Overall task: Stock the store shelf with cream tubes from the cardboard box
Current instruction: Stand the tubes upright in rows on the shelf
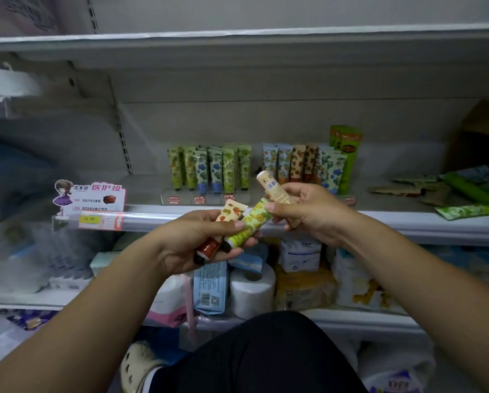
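A stocker works a store shelf point(407, 222), seen from the worker's own viewpoint. Past a pink price card point(96, 197) at left, the left hand point(192, 245) curls around two cream tubes, a strawberry-print tube point(230, 210) and a yellow-green tube point(252, 222), caps toward the palm. To its right, the right hand point(308, 214) is clamped on a beige tube point(274, 188), with its thumb touching the yellow-green tube's crimped end. Farther back, rows of stocked tubes point(209, 168) stand cap-down. At right, loose tubes point(464, 209) lie flat in front of the cardboard box point(484, 131) at far right. The tubes look light, soft-bodied and glossy, so they would likely slip or dent under a squeeze. The safest hold appears to be mid-body or at the stiff cap.
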A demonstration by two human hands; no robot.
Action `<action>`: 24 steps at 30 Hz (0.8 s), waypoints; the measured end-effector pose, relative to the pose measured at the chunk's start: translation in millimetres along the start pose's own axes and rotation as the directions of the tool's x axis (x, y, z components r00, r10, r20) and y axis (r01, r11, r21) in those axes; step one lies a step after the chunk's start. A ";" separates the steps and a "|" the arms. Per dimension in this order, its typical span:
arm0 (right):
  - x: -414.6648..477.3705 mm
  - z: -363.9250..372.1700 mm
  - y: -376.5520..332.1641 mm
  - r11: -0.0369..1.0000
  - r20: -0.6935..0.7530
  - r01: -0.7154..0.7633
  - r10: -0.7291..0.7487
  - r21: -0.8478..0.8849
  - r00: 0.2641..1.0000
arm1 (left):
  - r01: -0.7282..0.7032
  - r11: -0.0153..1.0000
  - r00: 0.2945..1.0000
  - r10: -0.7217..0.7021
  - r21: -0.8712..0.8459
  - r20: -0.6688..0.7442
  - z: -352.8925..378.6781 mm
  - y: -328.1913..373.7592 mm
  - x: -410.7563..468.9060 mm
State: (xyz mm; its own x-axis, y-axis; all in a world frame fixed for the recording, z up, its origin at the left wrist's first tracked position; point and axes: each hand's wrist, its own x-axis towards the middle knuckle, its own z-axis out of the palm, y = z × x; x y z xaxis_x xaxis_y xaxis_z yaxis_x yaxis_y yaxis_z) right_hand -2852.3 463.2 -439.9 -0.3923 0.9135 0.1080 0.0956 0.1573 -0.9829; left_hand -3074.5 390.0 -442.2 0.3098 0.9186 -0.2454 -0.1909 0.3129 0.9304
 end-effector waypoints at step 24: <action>-11.8 -92.9 -61.7 0.925 -0.151 -0.196 0.153 -0.327 0.977 | -0.568 0.700 0.539 0.713 0.432 -0.448 60.7 15.8 115.2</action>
State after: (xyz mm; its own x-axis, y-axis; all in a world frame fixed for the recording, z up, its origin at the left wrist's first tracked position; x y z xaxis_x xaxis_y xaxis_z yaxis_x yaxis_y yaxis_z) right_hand -2768.6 477.6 -366.7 -0.2303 0.9729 -0.0227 0.4643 0.0894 -0.8811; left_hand -2985.2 486.1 -439.2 -0.3865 0.8264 0.4095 0.0928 -0.4069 0.9087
